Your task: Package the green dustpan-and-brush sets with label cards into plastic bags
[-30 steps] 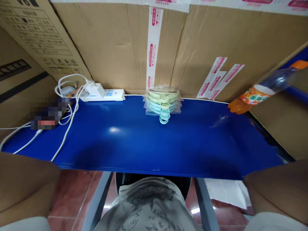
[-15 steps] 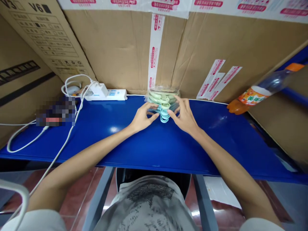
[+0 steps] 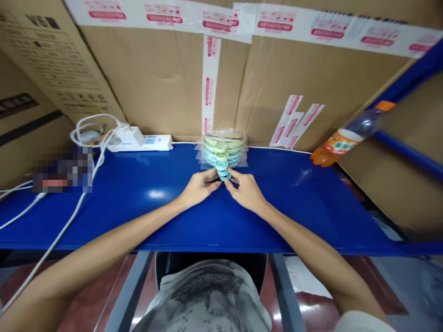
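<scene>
A stack of pale green and light blue round items in clear plastic bags (image 3: 224, 146) lies at the back middle of the blue table (image 3: 214, 226), against the cardboard. Small light blue rings (image 3: 223, 170) stick out from its front, below green ones. My left hand (image 3: 201, 186) is at the left side of these rings, thumb and fingers closed in near them. On the right side, my right hand (image 3: 245, 188) has its thumb and index finger drawn in against the rings. Both sets of fingertips are at the blue rings; the farther fingers are partly hidden.
A white power strip (image 3: 157, 142) with a plug and cables lies at the back left, near a pixelated object (image 3: 62, 170). An orange drink bottle (image 3: 341, 140) leans at the back right. Cardboard (image 3: 166, 83) stands behind the table.
Both hands have drawn back from the sides of the bagged stack to the rings at its front, and their fingers have closed in. The whole view has shifted slightly.
</scene>
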Demonstrator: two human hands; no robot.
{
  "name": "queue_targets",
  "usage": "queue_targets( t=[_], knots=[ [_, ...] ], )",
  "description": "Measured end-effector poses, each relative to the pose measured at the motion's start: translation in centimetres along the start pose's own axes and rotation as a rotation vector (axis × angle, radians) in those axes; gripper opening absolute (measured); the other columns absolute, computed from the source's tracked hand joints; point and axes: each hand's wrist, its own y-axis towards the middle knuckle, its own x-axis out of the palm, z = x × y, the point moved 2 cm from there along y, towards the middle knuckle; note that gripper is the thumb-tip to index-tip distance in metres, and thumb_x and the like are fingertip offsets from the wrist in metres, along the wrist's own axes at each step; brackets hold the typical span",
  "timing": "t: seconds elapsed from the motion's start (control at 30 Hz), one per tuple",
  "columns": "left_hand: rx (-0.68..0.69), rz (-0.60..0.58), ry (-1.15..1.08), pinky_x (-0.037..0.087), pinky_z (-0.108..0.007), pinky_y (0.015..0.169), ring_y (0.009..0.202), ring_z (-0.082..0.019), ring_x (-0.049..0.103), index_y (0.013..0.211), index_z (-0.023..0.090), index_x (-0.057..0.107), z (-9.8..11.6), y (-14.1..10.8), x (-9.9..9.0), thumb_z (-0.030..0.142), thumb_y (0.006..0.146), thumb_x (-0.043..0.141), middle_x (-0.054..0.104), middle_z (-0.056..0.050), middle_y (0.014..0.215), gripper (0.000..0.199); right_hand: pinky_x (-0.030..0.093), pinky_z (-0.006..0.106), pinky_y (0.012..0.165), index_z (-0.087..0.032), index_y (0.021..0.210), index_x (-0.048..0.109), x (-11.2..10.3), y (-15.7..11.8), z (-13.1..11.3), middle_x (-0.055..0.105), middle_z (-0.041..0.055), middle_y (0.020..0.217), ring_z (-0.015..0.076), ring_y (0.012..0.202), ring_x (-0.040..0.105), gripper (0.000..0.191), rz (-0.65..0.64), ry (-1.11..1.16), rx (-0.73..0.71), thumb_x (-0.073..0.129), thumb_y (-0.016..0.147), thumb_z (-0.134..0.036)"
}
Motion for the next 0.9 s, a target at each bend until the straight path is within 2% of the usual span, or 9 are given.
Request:
queue_targets(
  t=[0.1,0.33,0.47,0.53,0.6,0.7,0.8,0.9],
  knots=[
    [0.01,-0.002,0.035,0.048,-0.06,0.128,0.145,-0.037,0.066,0.148,0.02,0.072,0.2,-0.1,-0.4,0.037,0.094,0.08,0.071,-0.013,0.154,0.058,0.063,0.05,0.115,-0.022,0.149,0.073,-0.1,0.1,0.1,0.078,0.0065,0.141,0.0349,0.124,0.079,0.052,0.028,0.096,0.004,0.062,0.098,-0.025],
    [-0.041,-0.002,0.055,0.051,-0.064,0.125,0.151,-0.041,0.059,0.152,0.019,0.07,-0.3,0.1,-1.0,0.036,0.089,0.08,0.072,-0.012,0.152,0.067,0.06,0.059,0.117,-0.025,0.146,0.076,0.6,0.9,2.2,0.077,0.0052,0.142,0.0364,0.126,0.078,0.057,0.03,0.333,0.038,0.075,0.09,-0.032],
    [-0.02,-0.006,0.189,0.063,-0.057,0.113,0.139,-0.039,0.07,0.149,0.018,0.072,0.1,0.3,-1.8,0.033,0.088,0.075,0.079,-0.012,0.141,0.063,0.064,0.055,0.113,-0.022,0.14,0.078,0.2,1.6,3.0,0.079,0.0104,0.138,0.0355,0.126,0.078,0.055,0.035,0.303,0.017,0.077,0.088,-0.039],
    [0.006,0.013,0.348,0.068,-0.05,0.1,0.122,-0.036,0.08,0.141,0.017,0.078,0.8,0.3,-2.7,0.025,0.087,0.071,0.083,-0.012,0.129,0.056,0.07,0.049,0.1,-0.02,0.126,0.083,-0.7,2.0,3.5,0.084,0.0122,0.125,0.0334,0.113,0.083,0.044,0.082,0.231,0.033,0.076,0.09,-0.045],
    [0.053,0.052,0.543,0.069,-0.043,0.092,0.102,-0.03,0.085,0.123,0.018,0.086,1.6,0.4,-3.8,0.018,0.083,0.065,0.087,-0.01,0.114,0.045,0.072,0.04,0.081,-0.019,0.1,0.084,-2.0,2.4,4.3,0.087,0.0118,0.1,0.0285,0.086,0.086,0.036,0.139,0.126,0.07,0.071,0.094,-0.052],
    [0.073,0.142,0.743,0.065,-0.036,0.082,0.079,-0.024,0.081,0.094,0.019,0.088,2.1,0.7,-5.9,0.015,0.079,0.06,0.086,-0.006,0.09,0.032,0.062,0.031,0.06,-0.02,0.07,0.072,-4.2,2.9,5.8,0.076,0.0075,0.065,0.0202,0.054,0.075,0.05,0.258,-0.081,0.118,0.061,0.101,-0.057],
    [0.008,0.239,0.726,0.06,-0.03,0.069,0.064,-0.02,0.075,0.087,0.016,0.084,1.9,1.3,-7.9,0.015,0.077,0.056,0.081,-0.005,0.076,0.031,0.052,0.029,0.052,-0.021,0.063,0.066,-6.1,3.5,7.6,0.068,0.0055,0.054,0.0171,0.043,0.063,0.054,0.395,-0.178,0.183,0.058,0.102,-0.056],
    [-0.043,0.28,0.685,0.056,-0.028,0.064,0.057,-0.018,0.071,0.085,0.015,0.082,1.5,1.7,-9.1,0.014,0.075,0.053,0.079,-0.004,0.073,0.031,0.048,0.03,0.051,-0.02,0.063,0.066,-6.8,4.0,9.0,0.067,0.0054,0.053,0.0163,0.04,0.059,0.05,0.42,-0.155,0.253,0.059,0.102,-0.052]
  ],
)
